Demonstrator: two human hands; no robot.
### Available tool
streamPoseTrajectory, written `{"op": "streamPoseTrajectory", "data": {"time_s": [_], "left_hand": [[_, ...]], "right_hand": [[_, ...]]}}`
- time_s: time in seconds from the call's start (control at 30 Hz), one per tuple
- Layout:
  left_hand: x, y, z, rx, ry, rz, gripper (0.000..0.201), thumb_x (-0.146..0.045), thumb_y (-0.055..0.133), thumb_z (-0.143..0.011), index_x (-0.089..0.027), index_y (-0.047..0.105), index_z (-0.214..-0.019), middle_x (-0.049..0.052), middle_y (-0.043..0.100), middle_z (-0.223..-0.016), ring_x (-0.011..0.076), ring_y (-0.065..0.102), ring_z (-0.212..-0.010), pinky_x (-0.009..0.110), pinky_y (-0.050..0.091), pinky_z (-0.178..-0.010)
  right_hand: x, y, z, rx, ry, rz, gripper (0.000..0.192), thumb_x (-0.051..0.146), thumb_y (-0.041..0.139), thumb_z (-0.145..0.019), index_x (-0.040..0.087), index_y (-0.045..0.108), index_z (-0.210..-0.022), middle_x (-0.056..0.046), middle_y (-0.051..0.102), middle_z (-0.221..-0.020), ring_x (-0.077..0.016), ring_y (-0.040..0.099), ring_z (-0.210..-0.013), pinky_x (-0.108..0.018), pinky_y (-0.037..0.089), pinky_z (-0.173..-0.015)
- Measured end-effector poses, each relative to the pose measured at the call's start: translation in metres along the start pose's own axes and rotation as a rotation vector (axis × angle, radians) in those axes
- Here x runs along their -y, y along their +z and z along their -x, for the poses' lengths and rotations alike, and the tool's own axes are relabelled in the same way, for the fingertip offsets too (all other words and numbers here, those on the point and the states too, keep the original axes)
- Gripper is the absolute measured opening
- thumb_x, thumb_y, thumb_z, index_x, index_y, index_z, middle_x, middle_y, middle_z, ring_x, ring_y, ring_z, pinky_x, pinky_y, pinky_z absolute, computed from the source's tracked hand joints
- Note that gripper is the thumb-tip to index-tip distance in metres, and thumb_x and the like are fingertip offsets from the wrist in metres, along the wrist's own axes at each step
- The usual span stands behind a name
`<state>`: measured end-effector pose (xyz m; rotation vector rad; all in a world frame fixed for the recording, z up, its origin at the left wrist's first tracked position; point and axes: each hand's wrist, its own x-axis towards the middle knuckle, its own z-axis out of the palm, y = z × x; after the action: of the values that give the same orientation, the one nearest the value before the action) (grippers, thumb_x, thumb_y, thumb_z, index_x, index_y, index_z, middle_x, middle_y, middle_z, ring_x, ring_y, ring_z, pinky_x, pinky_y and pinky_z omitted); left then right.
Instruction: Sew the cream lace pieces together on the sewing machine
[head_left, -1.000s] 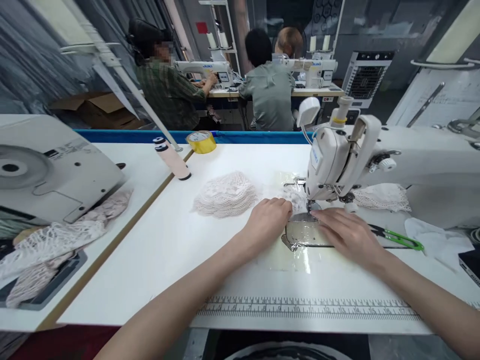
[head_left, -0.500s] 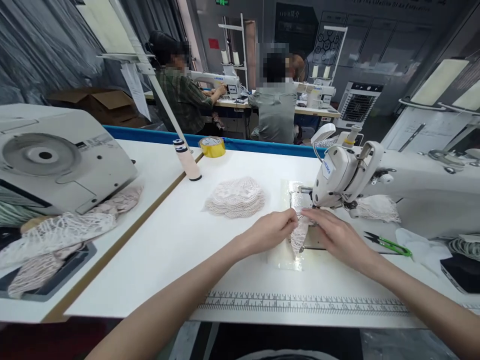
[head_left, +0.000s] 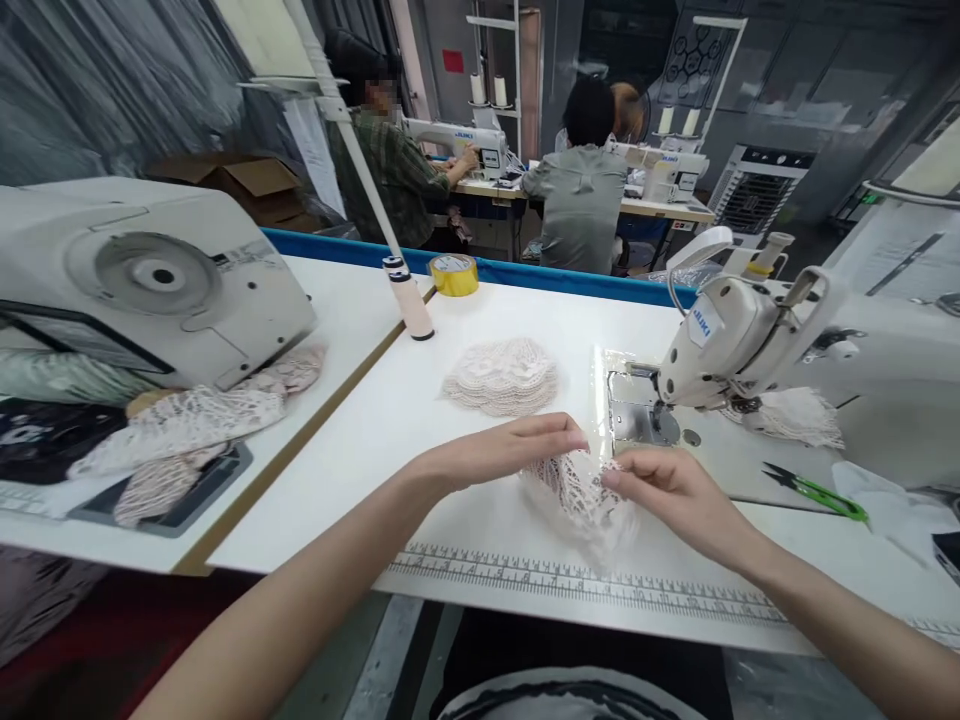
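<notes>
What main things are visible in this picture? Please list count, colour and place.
near tables: 2, white, foreground
sewing machines: 4, white, left, right, two at back
lace piece: 1, whitish, front centre
lace stack: 1, pale pink, middle
other lace: several, white and pinkish, at both near machines
tape roll: 1, yellow, far table edge
thread spool: at least 1, pale pink, near tape roll
snips: 1, green-and-black, right
cloth: 1, white, far right
ruler: 1, dark-marked white, near edge
cardboard box: 1, brown, back left
air cooler: 1, black-and-white, back right
people: 3, plaid and grey-green clothes, back
left hand: 1, bare, at lace piece
right hand: 1, bare, at lace piece
</notes>
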<state>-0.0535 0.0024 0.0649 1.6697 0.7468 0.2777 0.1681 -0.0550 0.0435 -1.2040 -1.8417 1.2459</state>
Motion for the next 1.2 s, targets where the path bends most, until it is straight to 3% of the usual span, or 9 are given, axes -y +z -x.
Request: {"op": "streamPoseTrajectory", "data": {"time_s": [0.13, 0.2, 0.3, 0.4, 0.53, 0.63, 0.8, 0.97, 1.2], "left_hand": [[0.023, 0.001, 0.021, 0.066, -0.037, 0.163, 0.025, -0.041, 0.066, -0.080, -0.018, 0.062, -0.087, 0.000, 0.060, -0.084, 0.0140, 0.056, -0.080, 0.026, 0.044, -0.075], [0.028, -0.007, 0.033, -0.076, -0.021, 0.216, 0.024, -0.040, 0.068, -0.078, -0.016, 0.063, -0.083, 0.001, 0.062, -0.082, 0.0136, 0.058, -0.078, 0.026, 0.046, -0.075], [0.027, -0.034, 0.039, -0.405, 0.036, 0.193, 0.029, -0.045, 0.066, -0.079, -0.016, 0.063, -0.083, 0.001, 0.062, -0.078, 0.0124, 0.058, -0.071, 0.023, 0.046, -0.065], [0.023, -0.075, 0.020, -0.658, 0.066, -0.042, 0.037, -0.053, 0.058, -0.081, -0.015, 0.060, -0.081, 0.000, 0.058, -0.071, 0.0101, 0.053, -0.061, 0.020, 0.040, -0.054], [0.037, -0.122, -0.027, -0.721, 0.053, -0.185, 0.040, -0.053, 0.052, -0.081, -0.015, 0.061, -0.076, -0.001, 0.054, -0.064, 0.0094, 0.047, -0.054, 0.020, 0.034, -0.049], [0.056, -0.138, -0.055, -0.771, 0.002, -0.335, 0.035, -0.047, 0.054, -0.080, -0.014, 0.064, -0.073, 0.000, 0.057, -0.063, 0.0118, 0.049, -0.056, 0.022, 0.036, -0.051], [0.069, -0.135, -0.064, -0.890, -0.092, -0.629, 0.021, -0.035, 0.057, -0.081, -0.020, 0.069, -0.090, 0.003, 0.068, -0.087, 0.0195, 0.060, -0.084, 0.026, 0.042, -0.070], [0.067, -0.123, -0.056, -0.964, -0.229, -0.906, 0.032, -0.030, 0.053, -0.085, -0.024, 0.061, -0.115, 0.007, 0.069, -0.098, 0.0263, 0.062, -0.096, 0.033, 0.043, -0.079], [0.052, -0.106, -0.036, -0.994, -0.295, -1.195, 0.041, -0.035, 0.044, -0.091, -0.016, 0.054, -0.126, 0.016, 0.066, -0.105, 0.0335, 0.063, -0.093, 0.040, 0.046, -0.073]], "right_hand": [[0.009, -0.002, -0.012, 0.023, -0.029, -0.027, 0.027, 0.042, 0.060, -0.085, 0.020, 0.066, -0.070, 0.000, 0.055, -0.067, -0.0135, 0.047, -0.063, -0.027, 0.035, -0.058], [0.015, -0.002, -0.023, 0.009, -0.025, 0.000, 0.028, 0.045, 0.062, -0.083, 0.021, 0.067, -0.069, -0.001, 0.057, -0.069, -0.0128, 0.047, -0.061, -0.027, 0.036, -0.054], [0.022, 0.003, -0.053, -0.022, -0.036, 0.032, 0.032, 0.049, 0.063, -0.080, 0.021, 0.067, -0.067, 0.000, 0.057, -0.065, -0.0116, 0.047, -0.056, -0.026, 0.037, -0.052], [0.018, 0.011, -0.099, -0.156, -0.111, -0.024, 0.032, 0.050, 0.065, -0.077, 0.019, 0.068, -0.071, -0.002, 0.060, -0.067, -0.0146, 0.054, -0.064, -0.027, 0.045, -0.059], [-0.008, 0.013, -0.157, -0.299, -0.122, -0.005, 0.031, 0.045, 0.055, -0.081, 0.018, 0.068, -0.083, -0.003, 0.063, -0.073, -0.0155, 0.054, -0.063, -0.028, 0.044, -0.055], [-0.033, 0.008, -0.181, -0.329, -0.077, 0.055, 0.029, 0.041, 0.053, -0.081, 0.018, 0.068, -0.087, -0.002, 0.061, -0.066, -0.0148, 0.052, -0.055, -0.028, 0.041, -0.052], [-0.056, 0.004, -0.188, -0.378, -0.018, 0.101, 0.029, 0.038, 0.053, -0.081, 0.018, 0.065, -0.099, -0.001, 0.062, -0.064, -0.0157, 0.056, -0.057, -0.029, 0.042, -0.056], [-0.053, 0.003, -0.181, -0.370, -0.003, 0.157, 0.025, 0.032, 0.053, -0.081, 0.018, 0.064, -0.099, 0.002, 0.059, -0.058, -0.0159, 0.057, -0.060, -0.028, 0.042, -0.060], [-0.038, -0.008, -0.123, -0.273, -0.019, 0.270, 0.028, 0.025, 0.052, -0.083, 0.021, 0.061, -0.109, 0.003, 0.062, -0.063, -0.0151, 0.056, -0.061, -0.028, 0.040, -0.061]]}}
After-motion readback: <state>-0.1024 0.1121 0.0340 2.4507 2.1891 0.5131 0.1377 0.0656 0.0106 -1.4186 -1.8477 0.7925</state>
